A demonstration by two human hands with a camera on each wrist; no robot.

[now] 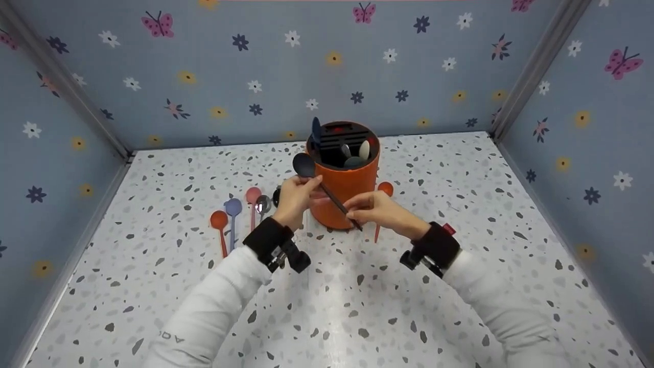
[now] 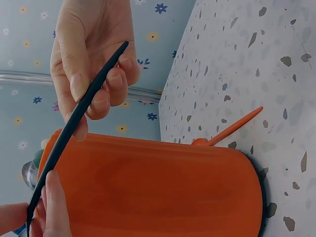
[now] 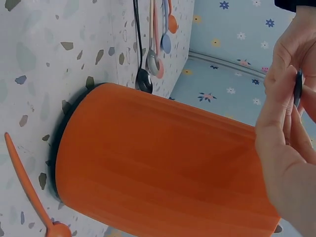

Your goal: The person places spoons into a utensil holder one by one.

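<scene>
A dark spoon is held slantwise in front of the orange utensil holder, its bowl up and to the left. My left hand pinches it just below the bowl. Lower down, my right hand pinches the handle near its tip. The left wrist view shows the handle running between both hands' fingers. Inside the holder's black slotted top stand a dark blue utensil, a cream spoon and a grey-green one.
Left of the holder lie a red spoon, a blue-purple spoon, a pink spoon, a metal spoon and a black ladle. On the right lies an orange spoon. Patterned walls enclose the speckled table.
</scene>
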